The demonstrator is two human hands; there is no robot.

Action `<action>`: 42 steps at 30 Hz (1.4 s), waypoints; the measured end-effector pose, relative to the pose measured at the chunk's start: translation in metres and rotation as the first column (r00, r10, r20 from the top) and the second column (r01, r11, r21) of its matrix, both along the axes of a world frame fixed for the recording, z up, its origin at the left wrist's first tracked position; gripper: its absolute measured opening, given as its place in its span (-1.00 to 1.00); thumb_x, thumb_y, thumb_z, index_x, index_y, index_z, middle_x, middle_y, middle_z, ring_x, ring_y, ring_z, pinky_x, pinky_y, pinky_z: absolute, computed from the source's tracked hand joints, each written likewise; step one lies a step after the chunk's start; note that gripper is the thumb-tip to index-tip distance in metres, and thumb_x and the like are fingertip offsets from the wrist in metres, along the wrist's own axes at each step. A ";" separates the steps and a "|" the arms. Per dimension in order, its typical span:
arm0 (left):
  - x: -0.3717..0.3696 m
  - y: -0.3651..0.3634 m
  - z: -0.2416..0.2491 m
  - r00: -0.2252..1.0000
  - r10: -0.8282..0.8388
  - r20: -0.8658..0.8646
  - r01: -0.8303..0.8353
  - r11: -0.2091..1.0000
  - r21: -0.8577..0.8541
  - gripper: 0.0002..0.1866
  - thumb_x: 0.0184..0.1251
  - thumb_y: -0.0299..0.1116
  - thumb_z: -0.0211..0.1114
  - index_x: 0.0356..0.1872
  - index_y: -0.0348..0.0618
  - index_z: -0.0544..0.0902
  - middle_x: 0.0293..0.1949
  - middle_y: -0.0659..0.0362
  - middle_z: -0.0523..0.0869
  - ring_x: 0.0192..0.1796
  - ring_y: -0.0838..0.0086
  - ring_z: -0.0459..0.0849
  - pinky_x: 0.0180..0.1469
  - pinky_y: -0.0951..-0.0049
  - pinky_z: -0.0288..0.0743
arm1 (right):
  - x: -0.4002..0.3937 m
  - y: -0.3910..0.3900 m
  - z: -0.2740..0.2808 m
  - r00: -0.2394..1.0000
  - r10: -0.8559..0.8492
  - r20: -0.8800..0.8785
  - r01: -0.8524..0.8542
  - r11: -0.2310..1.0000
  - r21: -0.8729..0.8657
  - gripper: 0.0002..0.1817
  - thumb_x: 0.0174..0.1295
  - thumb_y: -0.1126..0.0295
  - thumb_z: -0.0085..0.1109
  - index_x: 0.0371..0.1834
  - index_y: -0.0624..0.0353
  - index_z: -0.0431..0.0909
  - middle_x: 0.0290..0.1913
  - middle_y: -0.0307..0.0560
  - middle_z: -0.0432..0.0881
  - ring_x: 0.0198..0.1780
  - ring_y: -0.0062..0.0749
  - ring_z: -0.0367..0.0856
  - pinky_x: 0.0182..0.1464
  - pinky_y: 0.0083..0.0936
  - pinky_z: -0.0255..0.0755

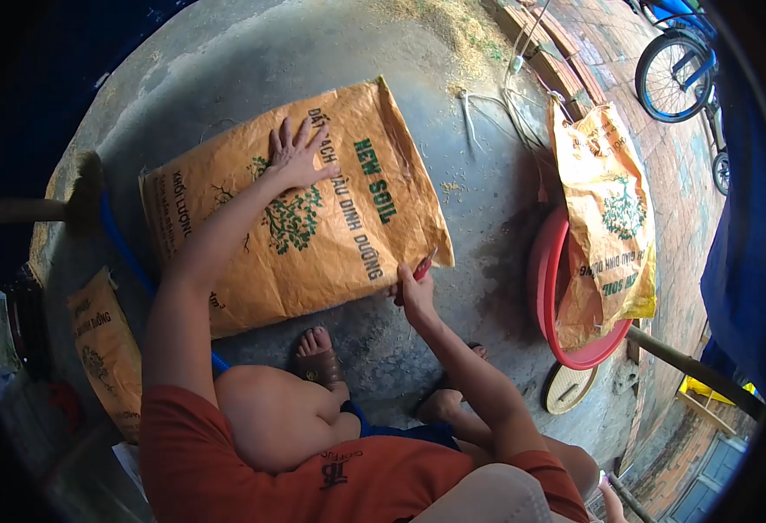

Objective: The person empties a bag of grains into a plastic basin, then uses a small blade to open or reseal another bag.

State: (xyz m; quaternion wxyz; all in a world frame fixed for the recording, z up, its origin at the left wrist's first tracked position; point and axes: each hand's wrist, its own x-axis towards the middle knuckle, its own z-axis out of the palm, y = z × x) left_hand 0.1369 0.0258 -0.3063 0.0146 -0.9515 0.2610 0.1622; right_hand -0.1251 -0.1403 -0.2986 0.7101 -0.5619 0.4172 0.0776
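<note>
A large orange-brown soil bag [252,270], printed "NEW SOIL" with a green tree, lies flat on the concrete floor before me. My left hand [297,164] rests on its upper face, fingers spread and palm down. At the bag's near right corner, my right hand [415,295] is closed around a small red-handled tool [425,265]. The tool's tip points up and away along the corner of the bag. Its exact kind is hard to make out, as my fingers cover part of it.
To the right, a red basin [547,292] has another soil bag [611,200] draped in it. A third soil bag [104,349] lies at the left, near a blue hose [114,235]. White cords [514,109] and bricks [566,74] are beyond. A bicycle [675,77] stands far right.
</note>
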 end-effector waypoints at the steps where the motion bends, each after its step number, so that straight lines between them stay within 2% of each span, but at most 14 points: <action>1: -0.012 -0.001 0.006 1.000 -0.007 -0.005 0.007 1.000 0.001 -0.03 -0.07 0.41 -0.06 0.33 0.18 -0.18 0.35 0.02 -0.28 0.33 -0.07 -0.43 0.24 -0.17 -0.45 | -0.017 -0.002 0.000 0.999 0.041 -0.012 -0.041 0.999 0.004 -0.79 0.22 0.27 -0.12 -0.39 0.20 0.35 -0.74 -0.18 0.39 -0.78 -0.51 0.36 -0.80 -0.62 0.16; 7: -0.055 -0.021 0.028 0.965 -0.148 -0.216 0.174 0.979 0.107 -0.04 -0.09 0.25 0.12 0.32 0.09 -0.08 0.32 -0.09 -0.16 0.27 -0.31 -0.27 0.23 -0.20 -0.35 | -0.073 -0.021 0.019 0.948 0.175 -0.267 -0.126 0.974 0.189 -0.72 0.25 0.23 -0.14 -0.32 0.27 0.35 -0.64 -0.10 0.50 -0.64 -0.40 0.54 -0.75 -0.61 0.31; 8: -0.057 -0.027 0.029 0.979 -0.151 -0.137 0.154 0.988 0.013 -0.22 -0.01 0.04 0.20 0.25 -0.02 0.14 0.25 -0.10 0.08 0.26 -0.18 -0.03 0.26 -0.08 -0.23 | -0.077 -0.024 0.029 0.940 0.182 -0.287 -0.133 0.974 0.182 -0.70 0.26 0.20 -0.15 -0.26 0.27 0.33 -0.56 -0.07 0.54 -0.60 -0.39 0.57 -0.75 -0.61 0.31; 13: -0.045 -0.085 0.031 0.908 -0.390 -0.153 0.283 0.841 -0.461 -0.47 0.04 -0.20 0.21 0.06 -0.17 0.37 0.08 -0.04 0.34 0.20 0.11 0.20 0.25 0.15 0.01 | -0.085 -0.074 0.045 0.828 0.400 -0.393 -0.272 0.899 0.343 -0.69 0.24 0.19 -0.15 -0.15 0.22 0.28 -0.49 -0.09 0.52 -0.70 -0.49 0.50 -0.81 -0.66 0.25; 15: -0.046 -0.105 0.024 0.880 -0.439 -0.180 0.267 0.772 -0.576 -0.52 0.03 -0.24 0.22 0.00 -0.20 0.41 0.04 -0.02 0.38 0.18 0.19 0.25 0.24 0.21 0.07 | -0.069 -0.093 0.061 0.647 0.699 -0.305 -0.689 0.707 0.161 -0.65 0.24 0.13 -0.13 -0.14 0.21 0.30 -0.49 -0.13 0.46 -0.64 -0.58 0.43 -0.67 -0.65 0.29; 17: -0.049 -0.122 0.002 0.846 -0.534 0.010 0.437 0.681 -0.588 -0.49 0.03 -0.20 0.22 0.02 -0.21 0.40 0.07 -0.03 0.36 0.19 0.14 0.24 0.23 0.21 0.09 | -0.055 -0.107 0.041 0.649 0.730 -0.215 -0.726 0.509 -0.462 -0.63 0.23 0.11 -0.10 -0.15 0.23 0.32 -0.50 -0.17 0.41 -0.52 -0.59 0.37 -0.49 -0.60 0.31; 19: -0.052 -0.127 -0.014 0.862 -0.507 -0.020 0.409 0.717 -0.564 -0.46 0.01 -0.15 0.24 0.04 -0.12 0.40 0.16 -0.04 0.26 0.24 0.09 0.15 0.27 0.20 0.02 | -0.008 -0.103 0.073 0.818 0.544 -0.188 -0.576 0.777 -0.256 -0.61 0.22 0.10 -0.08 -0.14 0.25 0.33 -0.48 -0.16 0.40 -0.40 -0.56 0.37 -0.36 -0.56 0.30; 22: -0.055 -0.124 -0.019 0.883 -0.469 -0.017 0.411 0.790 -0.454 -0.36 -0.06 0.01 0.28 0.14 0.26 0.34 0.32 -0.01 -0.11 0.36 0.07 -0.18 0.34 0.18 -0.20 | 0.030 -0.120 0.055 0.851 0.498 -0.165 -0.524 0.825 -0.213 -0.58 0.21 0.09 -0.06 -0.13 0.27 0.36 -0.48 -0.14 0.44 -0.42 -0.57 0.40 -0.39 -0.55 0.32; 24: -0.057 -0.123 -0.020 0.885 -0.464 -0.039 0.407 0.812 -0.418 -0.33 -0.09 0.02 0.30 0.16 0.31 0.31 0.33 -0.01 -0.15 0.36 0.05 -0.21 0.33 0.16 -0.21 | 0.047 -0.124 0.042 0.759 0.637 -0.133 -0.624 0.654 -0.427 -0.55 0.19 0.07 -0.05 -0.07 0.24 0.39 -0.50 -0.13 0.46 -0.43 -0.59 0.42 -0.38 -0.57 0.33; 29: -0.056 -0.128 -0.012 0.877 -0.470 -0.101 0.426 0.856 -0.292 -0.23 -0.15 0.08 0.31 0.21 0.40 0.23 0.34 0.00 -0.26 0.36 0.03 -0.28 0.33 0.11 -0.25 | 0.074 -0.137 0.025 0.698 0.649 -0.304 -0.715 0.606 -0.349 -0.50 0.10 0.03 0.06 -0.04 0.21 0.43 -0.47 -0.07 0.54 -0.44 -0.44 0.48 -0.32 -0.48 0.40; 33: -0.059 -0.127 -0.010 0.883 -0.448 -0.138 0.401 0.874 -0.273 -0.24 -0.10 0.02 0.31 0.22 0.41 0.20 0.34 0.06 -0.30 0.37 0.12 -0.34 0.34 0.14 -0.29 | 0.090 -0.151 0.002 0.652 0.721 -0.236 -0.693 0.440 -0.572 -0.52 0.05 0.01 0.10 -0.16 0.21 0.52 -0.38 0.04 0.59 -0.44 -0.22 0.54 -0.32 -0.37 0.39; 35: -0.058 -0.125 -0.014 0.884 -0.446 -0.141 0.395 0.873 -0.286 -0.23 -0.11 0.02 0.32 0.23 0.43 0.18 0.35 0.07 -0.32 0.37 0.14 -0.37 0.34 0.14 -0.31 | 0.099 -0.155 -0.005 0.542 0.767 -0.343 -0.777 0.301 -0.553 -0.53 0.04 0.00 0.10 -0.25 0.23 0.55 -0.45 0.03 0.59 -0.43 -0.24 0.55 -0.34 -0.37 0.37; 39: -0.057 -0.123 -0.022 0.887 -0.444 -0.126 0.389 0.866 -0.314 -0.20 -0.11 0.04 0.31 0.24 0.45 0.13 0.35 0.10 -0.34 0.37 0.16 -0.42 0.34 0.15 -0.36 | 0.110 -0.160 -0.011 0.468 0.824 -0.319 -0.821 0.272 -0.502 -0.62 0.12 0.10 0.08 -0.31 0.27 0.52 -0.67 -0.26 0.39 -0.65 -0.64 0.27 -0.59 -0.55 0.19; 42: -0.056 -0.121 -0.026 0.887 -0.444 -0.126 0.385 0.862 -0.331 -0.19 -0.10 0.06 0.30 0.25 0.46 0.11 0.35 0.10 -0.34 0.37 0.17 -0.44 0.34 0.14 -0.37 | 0.116 -0.159 -0.007 0.445 0.850 -0.282 -0.850 0.303 -0.431 -0.62 0.14 0.09 0.06 -0.36 0.27 0.50 -0.71 -0.32 0.31 -0.66 -0.67 0.23 -0.62 -0.58 0.15</action>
